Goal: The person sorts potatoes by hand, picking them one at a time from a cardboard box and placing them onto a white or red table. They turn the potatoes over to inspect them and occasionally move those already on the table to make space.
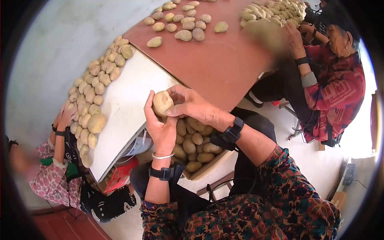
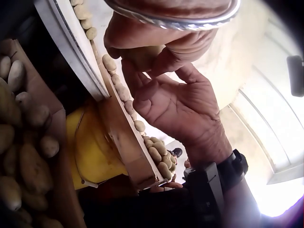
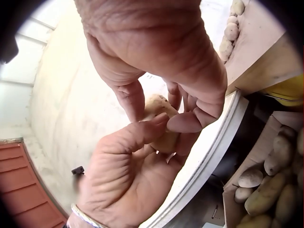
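Observation:
A pale yellow potato (image 1: 163,103) with a rough brown patch near its top is held up between both hands, over the near corner of the white table. My left hand (image 1: 163,134), with a silver bangle at its wrist, grips it from below, fingers and thumb around its sides. From the other side, my right hand (image 1: 197,107) pinches it, thumb on the near face and fingers curled behind. The right wrist view shows the potato (image 3: 156,103) partly covered by both hands' fingers. Below them stands a cardboard box of potatoes (image 1: 199,149).
A long row of potatoes (image 1: 90,94) lines the white tabletop (image 1: 134,86). More potatoes (image 1: 188,25) lie on the reddish-brown tabletop (image 1: 204,66), with a big heap (image 1: 276,12) at its far end. People sit at left and right. A yellow bucket (image 2: 90,149) stands under the table.

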The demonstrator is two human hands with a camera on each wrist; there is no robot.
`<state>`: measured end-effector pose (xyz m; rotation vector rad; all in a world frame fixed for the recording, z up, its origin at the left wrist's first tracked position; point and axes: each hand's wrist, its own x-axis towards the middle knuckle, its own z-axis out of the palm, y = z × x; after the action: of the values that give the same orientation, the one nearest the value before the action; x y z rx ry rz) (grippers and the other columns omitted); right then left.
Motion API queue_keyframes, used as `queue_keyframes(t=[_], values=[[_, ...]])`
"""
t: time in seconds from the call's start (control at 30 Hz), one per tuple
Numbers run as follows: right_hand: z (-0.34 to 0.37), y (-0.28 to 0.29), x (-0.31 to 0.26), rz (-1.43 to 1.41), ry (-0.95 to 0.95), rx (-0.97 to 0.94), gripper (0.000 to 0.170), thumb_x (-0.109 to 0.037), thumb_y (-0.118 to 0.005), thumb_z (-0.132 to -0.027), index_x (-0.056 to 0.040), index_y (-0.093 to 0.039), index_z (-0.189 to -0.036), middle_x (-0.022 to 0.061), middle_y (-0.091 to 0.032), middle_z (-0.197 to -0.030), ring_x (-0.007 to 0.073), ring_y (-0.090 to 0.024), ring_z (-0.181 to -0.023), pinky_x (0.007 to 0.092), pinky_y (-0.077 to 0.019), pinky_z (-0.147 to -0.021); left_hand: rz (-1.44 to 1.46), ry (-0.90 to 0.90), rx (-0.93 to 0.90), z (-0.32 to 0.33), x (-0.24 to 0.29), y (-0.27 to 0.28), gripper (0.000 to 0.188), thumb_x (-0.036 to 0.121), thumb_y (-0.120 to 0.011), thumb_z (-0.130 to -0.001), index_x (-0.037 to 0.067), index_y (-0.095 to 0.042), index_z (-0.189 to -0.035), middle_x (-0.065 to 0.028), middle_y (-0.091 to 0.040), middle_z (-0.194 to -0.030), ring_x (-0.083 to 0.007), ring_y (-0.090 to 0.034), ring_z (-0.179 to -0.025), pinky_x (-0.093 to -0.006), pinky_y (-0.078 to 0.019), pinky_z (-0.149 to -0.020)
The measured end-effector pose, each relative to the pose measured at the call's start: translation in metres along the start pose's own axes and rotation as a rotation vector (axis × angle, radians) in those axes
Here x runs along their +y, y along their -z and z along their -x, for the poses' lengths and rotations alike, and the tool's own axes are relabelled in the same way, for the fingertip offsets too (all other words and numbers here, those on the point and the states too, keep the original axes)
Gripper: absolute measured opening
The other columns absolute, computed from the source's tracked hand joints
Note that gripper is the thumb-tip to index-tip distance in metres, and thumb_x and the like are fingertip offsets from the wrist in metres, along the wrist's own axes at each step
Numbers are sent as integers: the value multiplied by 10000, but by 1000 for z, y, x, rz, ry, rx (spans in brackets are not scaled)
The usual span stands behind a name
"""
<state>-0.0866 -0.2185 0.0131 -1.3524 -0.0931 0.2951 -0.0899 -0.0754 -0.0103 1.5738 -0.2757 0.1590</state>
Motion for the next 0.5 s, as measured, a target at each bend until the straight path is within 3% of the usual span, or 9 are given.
queue_keyframes(t=[0.07, 0.13, 0.27, 0.33, 0.5], values=[[-1, -2, 3, -93, 96, -20, 511, -171, -697, -800, 4, -500, -1238, 122, -588, -1139, 180, -562, -951, 286, -482, -801, -157, -91, 32, -1, 3, -1, 663, -82, -642, -810, 42, -375, -1404, -101, -468, -1334, -215, -463, -1233, -327, -372, -1073], [-4, -2, 7, -65, 133, -29, 500, -187, -689, -808, -7, -504, -1237, 106, -585, -1126, 180, -561, -963, 286, -480, -822, -192, -69, 21, -1, 10, 1, 642, -17, -674, -812, 35, -390, -1386, -101, -468, -1329, -220, -456, -1236, -328, -367, -1071], [-3, 3, 9, -4, 11, 52, 533, -354, -662, -867, 21, -519, -1217, 69, -570, -1050, 129, -526, -877, 238, -430, -677, -38, 88, 3, -2, 13, -3, 645, 180, -767, -801, 12, -428, -1322, -116, -496, -1291, -223, -486, -1188, -337, -408, -1021], [1, 2, 7, 1, -83, 124, 589, -454, -634, -888, 38, -530, -1194, 62, -572, -953, 106, -506, -760, 231, -386, -590, -52, 136, -53, -1, 12, -5, 613, 218, -734, -839, 2, -423, -1321, -122, -493, -1284, -213, -486, -1177, -326, -416, -1001], [1, 6, 13, 7, -122, 172, 600, -530, -572, -908, 28, -552, -1127, 49, -541, -821, 104, -475, -627, 231, -375, -540, 8, 242, -162, -3, 13, -9, 548, 254, -615, -931, -28, -395, -1347, -145, -478, -1301, -208, -475, -1180, -322, -412, -989]])
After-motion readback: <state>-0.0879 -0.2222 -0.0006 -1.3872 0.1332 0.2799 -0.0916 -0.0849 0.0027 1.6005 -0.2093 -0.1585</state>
